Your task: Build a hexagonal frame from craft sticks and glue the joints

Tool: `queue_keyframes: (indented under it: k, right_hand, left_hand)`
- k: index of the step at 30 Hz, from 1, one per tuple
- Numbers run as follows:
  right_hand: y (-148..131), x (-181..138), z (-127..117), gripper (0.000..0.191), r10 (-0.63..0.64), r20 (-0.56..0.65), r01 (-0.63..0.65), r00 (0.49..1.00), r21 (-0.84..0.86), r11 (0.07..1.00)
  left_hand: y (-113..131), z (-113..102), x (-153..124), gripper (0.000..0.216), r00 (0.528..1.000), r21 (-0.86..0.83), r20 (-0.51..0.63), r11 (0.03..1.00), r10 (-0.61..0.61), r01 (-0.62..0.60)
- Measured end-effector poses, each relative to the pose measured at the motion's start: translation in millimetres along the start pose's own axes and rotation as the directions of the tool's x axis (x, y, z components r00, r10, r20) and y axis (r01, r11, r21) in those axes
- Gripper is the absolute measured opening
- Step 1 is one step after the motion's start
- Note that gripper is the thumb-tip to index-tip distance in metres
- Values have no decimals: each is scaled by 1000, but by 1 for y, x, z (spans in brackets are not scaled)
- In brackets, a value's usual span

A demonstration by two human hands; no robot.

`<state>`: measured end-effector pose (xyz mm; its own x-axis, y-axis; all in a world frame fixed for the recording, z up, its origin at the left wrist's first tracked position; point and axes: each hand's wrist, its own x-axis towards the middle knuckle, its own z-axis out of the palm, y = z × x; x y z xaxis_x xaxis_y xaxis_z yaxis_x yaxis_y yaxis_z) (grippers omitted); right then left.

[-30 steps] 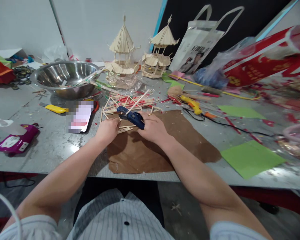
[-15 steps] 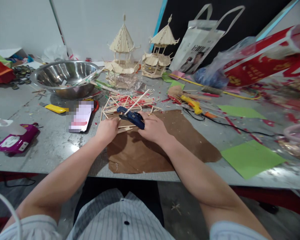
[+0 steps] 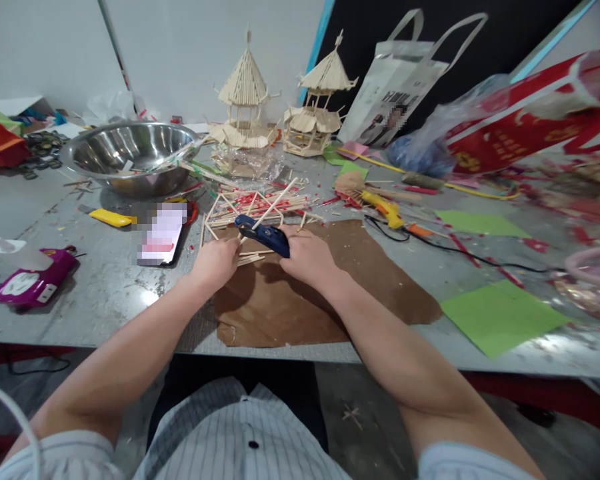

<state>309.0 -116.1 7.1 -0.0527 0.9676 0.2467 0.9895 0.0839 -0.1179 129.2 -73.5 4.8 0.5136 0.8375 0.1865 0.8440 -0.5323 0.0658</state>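
Observation:
My right hand [image 3: 307,253] is wrapped round a blue hand cutter [image 3: 273,239], whose head points left. A thin wooden stick [image 3: 279,201] slants up and to the right across the cutter's head. Its lower end is pinched in the closed fingers of my left hand [image 3: 219,261]. Under and between my hands, a few loose sticks [image 3: 251,258] lie at the edge of a brown sheet [image 3: 290,310]. Just beyond the cutter are a pile of red-tipped sticks [image 3: 240,207] and zigzag frames of joined sticks [image 3: 220,198]. My fingertips hide part of the cutter's handles.
Two stick-built pavilions [image 3: 243,93] stand at the back. To the left are a steel bowl [image 3: 130,177], a yellow utility knife [image 3: 111,217], a phone [image 3: 163,233] and a purple packet [image 3: 35,280]. A yellow glue gun [image 3: 387,210] with its cord and green paper [image 3: 505,317] lie right.
The cutter and both hands have shifted very slightly to the right. The stick stays between them, and nothing has been let go.

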Motion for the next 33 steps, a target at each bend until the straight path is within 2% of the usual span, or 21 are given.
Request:
queue_keyframes:
  k: [5,10,16,25,33]
  right_hand:
    - [0,1,3,50,-2,-2,2,1000,35,999]
    - [0,1,5,51,44,49,-46,998,27,999]
    - [3,1,4,33,26,73,-30,997,56,998]
    - [2,1,1,41,75,103,-79,992,38,996]
    - [2,5,-1,43,140,204,-145,969,13,989]
  left_hand:
    - [0,0,0,32,1000,-23,7,1000,6,-6]
    - [-1,0,1,33,1000,-46,16,999,21,-20]
    - [-5,1,1,34,998,-87,20,995,53,-51]
    - [-6,0,1,37,998,-136,28,990,48,-44]
    - [-8,7,3,34,998,-206,53,978,40,-28]
